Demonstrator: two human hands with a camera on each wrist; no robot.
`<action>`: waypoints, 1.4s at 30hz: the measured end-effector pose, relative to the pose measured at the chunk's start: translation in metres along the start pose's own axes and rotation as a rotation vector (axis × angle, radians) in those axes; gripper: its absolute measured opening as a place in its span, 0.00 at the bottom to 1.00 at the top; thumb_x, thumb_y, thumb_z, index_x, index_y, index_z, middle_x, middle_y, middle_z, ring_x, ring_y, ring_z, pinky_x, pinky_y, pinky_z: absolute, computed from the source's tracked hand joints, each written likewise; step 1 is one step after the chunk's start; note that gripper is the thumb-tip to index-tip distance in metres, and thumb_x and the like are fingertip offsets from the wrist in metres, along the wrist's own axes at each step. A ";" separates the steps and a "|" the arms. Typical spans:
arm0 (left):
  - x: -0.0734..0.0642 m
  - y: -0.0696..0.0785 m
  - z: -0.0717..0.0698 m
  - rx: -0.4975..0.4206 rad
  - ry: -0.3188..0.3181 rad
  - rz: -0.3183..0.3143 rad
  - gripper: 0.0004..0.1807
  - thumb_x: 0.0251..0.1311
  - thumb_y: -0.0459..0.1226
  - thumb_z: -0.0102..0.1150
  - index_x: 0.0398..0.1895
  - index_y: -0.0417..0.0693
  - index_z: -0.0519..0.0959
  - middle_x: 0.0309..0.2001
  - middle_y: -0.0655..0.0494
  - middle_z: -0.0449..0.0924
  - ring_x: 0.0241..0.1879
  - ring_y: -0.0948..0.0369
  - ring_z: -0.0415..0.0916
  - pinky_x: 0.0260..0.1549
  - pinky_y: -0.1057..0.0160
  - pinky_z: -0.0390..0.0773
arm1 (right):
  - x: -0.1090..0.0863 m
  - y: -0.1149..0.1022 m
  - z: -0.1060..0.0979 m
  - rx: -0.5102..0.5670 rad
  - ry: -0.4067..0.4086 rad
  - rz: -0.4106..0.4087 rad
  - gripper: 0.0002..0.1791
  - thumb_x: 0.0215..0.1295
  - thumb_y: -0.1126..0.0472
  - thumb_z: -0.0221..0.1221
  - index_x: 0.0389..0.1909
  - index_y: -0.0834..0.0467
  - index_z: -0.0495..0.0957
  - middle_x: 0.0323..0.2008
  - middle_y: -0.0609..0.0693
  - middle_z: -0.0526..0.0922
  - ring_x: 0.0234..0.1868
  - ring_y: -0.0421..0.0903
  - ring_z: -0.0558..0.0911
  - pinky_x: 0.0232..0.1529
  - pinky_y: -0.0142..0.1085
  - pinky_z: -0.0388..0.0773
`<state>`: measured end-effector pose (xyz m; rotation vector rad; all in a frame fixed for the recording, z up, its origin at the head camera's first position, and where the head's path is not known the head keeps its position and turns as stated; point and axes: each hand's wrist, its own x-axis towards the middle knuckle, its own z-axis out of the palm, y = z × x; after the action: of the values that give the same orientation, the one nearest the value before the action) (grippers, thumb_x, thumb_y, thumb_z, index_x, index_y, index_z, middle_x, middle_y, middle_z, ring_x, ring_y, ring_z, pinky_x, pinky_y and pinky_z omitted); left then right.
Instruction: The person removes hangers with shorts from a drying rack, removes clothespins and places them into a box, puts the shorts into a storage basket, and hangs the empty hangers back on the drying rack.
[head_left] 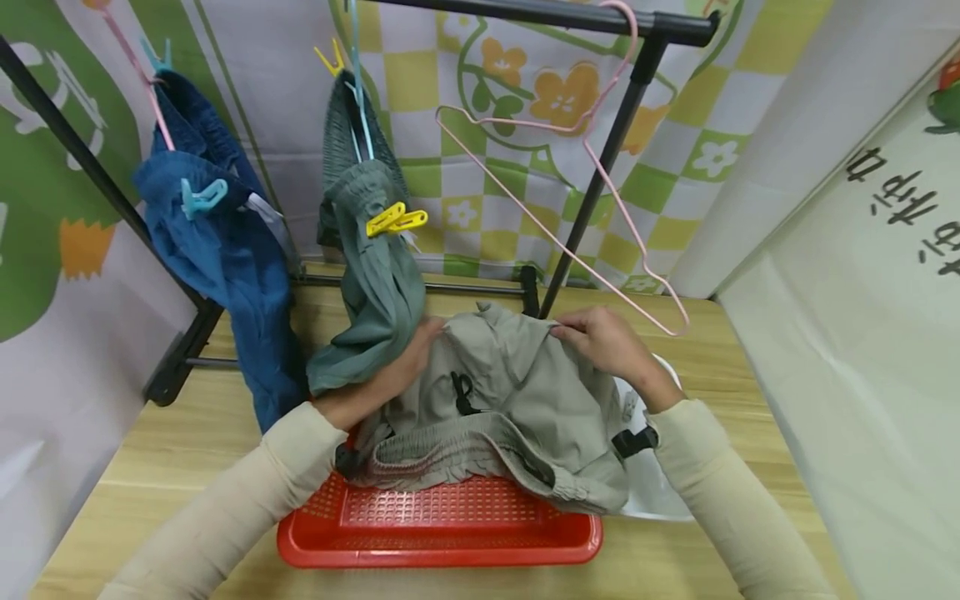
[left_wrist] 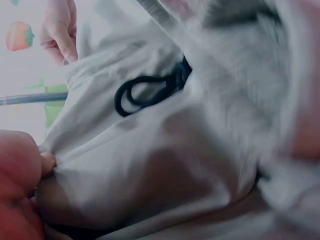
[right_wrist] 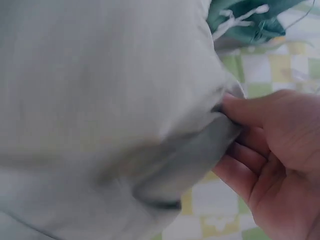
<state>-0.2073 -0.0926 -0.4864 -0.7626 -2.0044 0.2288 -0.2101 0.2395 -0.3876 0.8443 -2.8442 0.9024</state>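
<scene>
A pair of grey-beige pants (head_left: 547, 408) with an elastic waistband and a black drawstring (head_left: 462, 393) hangs between my two hands, waistband toward me. My left hand (head_left: 408, 362) pinches the cloth at its far left; in the left wrist view the thumb (left_wrist: 47, 162) presses into the fabric. On the other side, my right hand (head_left: 606, 343) pinches the far right part, and the right wrist view shows the thumb and fingers (right_wrist: 247, 110) gripping a fold. Below the pants sits a red perforated basket (head_left: 442, 554), partly covered by them.
Blue pants (head_left: 217, 242) and green pants (head_left: 378, 275) hang clipped on hangers at the left. A bare pink hanger (head_left: 525, 125) hangs from the black rack (head_left: 525, 10). Behind the right forearm stands a white basin (head_left: 652, 483). Yellow clothespins (head_left: 396, 220) grip the green pants.
</scene>
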 end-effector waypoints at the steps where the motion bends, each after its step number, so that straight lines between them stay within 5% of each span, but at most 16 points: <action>1: 0.013 -0.002 -0.016 -0.275 -0.035 -0.066 0.12 0.75 0.27 0.53 0.56 0.30 0.79 0.51 0.45 0.84 0.49 0.56 0.81 0.55 0.58 0.77 | -0.001 -0.005 0.000 0.001 0.029 0.002 0.08 0.73 0.64 0.63 0.37 0.60 0.90 0.25 0.50 0.85 0.19 0.39 0.68 0.25 0.37 0.67; 2: 0.025 -0.002 -0.028 -0.602 -0.052 -0.165 0.10 0.72 0.25 0.55 0.53 0.29 0.79 0.47 0.41 0.84 0.47 0.52 0.82 0.53 0.54 0.78 | -0.001 -0.010 0.000 0.006 0.059 0.005 0.07 0.73 0.63 0.64 0.40 0.60 0.90 0.28 0.52 0.87 0.20 0.39 0.72 0.26 0.38 0.70; 4: 0.045 -0.003 -0.051 -1.033 -0.037 -0.360 0.08 0.67 0.21 0.58 0.47 0.26 0.80 0.42 0.35 0.83 0.44 0.43 0.82 0.48 0.47 0.81 | -0.003 -0.022 0.000 0.023 0.118 0.000 0.08 0.71 0.64 0.66 0.44 0.61 0.90 0.37 0.54 0.90 0.27 0.40 0.81 0.32 0.41 0.78; 7: 0.061 -0.002 -0.073 -1.212 -0.089 -0.450 0.12 0.68 0.20 0.54 0.52 0.21 0.79 0.49 0.28 0.82 0.49 0.37 0.81 0.52 0.43 0.80 | -0.005 -0.041 0.002 0.065 0.183 -0.024 0.09 0.68 0.65 0.68 0.47 0.61 0.90 0.43 0.54 0.89 0.39 0.44 0.87 0.40 0.43 0.83; 11: 0.072 0.002 -0.091 -1.243 -0.070 -0.424 0.16 0.69 0.21 0.55 0.58 0.24 0.78 0.55 0.30 0.80 0.53 0.41 0.81 0.54 0.49 0.81 | -0.009 -0.064 0.004 0.160 0.225 -0.049 0.12 0.68 0.66 0.67 0.50 0.61 0.88 0.46 0.54 0.89 0.39 0.44 0.87 0.37 0.36 0.83; 15: 0.078 0.007 -0.103 -1.284 -0.033 -0.418 0.18 0.74 0.26 0.54 0.65 0.34 0.78 0.62 0.40 0.79 0.60 0.51 0.79 0.57 0.55 0.79 | -0.011 -0.082 0.004 0.284 0.243 -0.073 0.14 0.70 0.65 0.65 0.54 0.60 0.86 0.49 0.53 0.88 0.27 0.42 0.83 0.30 0.30 0.76; 18: 0.080 0.008 -0.113 -1.337 -0.010 -0.423 0.20 0.75 0.27 0.53 0.67 0.38 0.76 0.65 0.47 0.77 0.44 0.61 0.84 0.51 0.62 0.80 | -0.013 -0.092 0.002 0.384 0.260 -0.085 0.14 0.71 0.67 0.64 0.56 0.61 0.86 0.50 0.52 0.88 0.23 0.44 0.77 0.28 0.30 0.73; 21: 0.079 0.006 -0.124 -1.365 0.012 -0.387 0.20 0.74 0.25 0.53 0.67 0.37 0.77 0.66 0.48 0.77 0.24 0.66 0.71 0.35 0.65 0.77 | -0.019 -0.100 0.000 0.481 0.272 -0.076 0.14 0.70 0.70 0.64 0.54 0.62 0.86 0.50 0.51 0.88 0.31 0.42 0.82 0.33 0.28 0.77; 25: 0.074 0.001 -0.138 -1.372 0.004 -0.233 0.20 0.69 0.21 0.56 0.63 0.37 0.80 0.62 0.48 0.81 0.24 0.66 0.68 0.28 0.67 0.72 | -0.030 -0.108 -0.003 0.650 0.210 -0.068 0.14 0.67 0.75 0.63 0.52 0.66 0.86 0.51 0.53 0.87 0.53 0.42 0.85 0.49 0.31 0.81; 28: 0.067 -0.002 -0.145 -1.391 -0.013 -0.080 0.22 0.65 0.19 0.56 0.60 0.37 0.81 0.60 0.47 0.82 0.39 0.61 0.82 0.38 0.68 0.79 | -0.040 -0.110 -0.003 0.757 0.095 -0.074 0.13 0.68 0.77 0.61 0.50 0.67 0.87 0.53 0.53 0.87 0.60 0.45 0.82 0.56 0.35 0.80; 31: 0.056 0.000 -0.149 -1.438 -0.045 0.065 0.21 0.65 0.19 0.57 0.60 0.37 0.81 0.59 0.46 0.82 0.56 0.57 0.82 0.51 0.64 0.81 | -0.051 -0.108 -0.003 0.779 -0.053 -0.128 0.14 0.68 0.78 0.59 0.47 0.66 0.88 0.53 0.54 0.86 0.60 0.48 0.82 0.49 0.34 0.82; 35: 0.037 0.004 -0.156 -1.453 -0.198 0.218 0.20 0.65 0.23 0.62 0.59 0.40 0.82 0.59 0.50 0.83 0.60 0.61 0.79 0.58 0.63 0.77 | -0.064 -0.100 -0.002 0.750 -0.288 -0.239 0.19 0.67 0.81 0.55 0.44 0.61 0.89 0.53 0.56 0.87 0.51 0.49 0.87 0.27 0.31 0.76; 42: 0.016 0.004 -0.165 -1.433 -0.649 0.309 0.12 0.72 0.31 0.60 0.54 0.49 0.85 0.52 0.64 0.85 0.53 0.74 0.78 0.54 0.74 0.75 | -0.077 -0.085 0.007 0.736 -0.674 -0.365 0.15 0.69 0.78 0.57 0.44 0.61 0.89 0.48 0.52 0.89 0.54 0.50 0.85 0.52 0.42 0.83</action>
<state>-0.0736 -0.1030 -0.3884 -2.0699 -2.4710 -1.0406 -0.1002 0.2154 -0.3636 1.9849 -2.5975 1.9317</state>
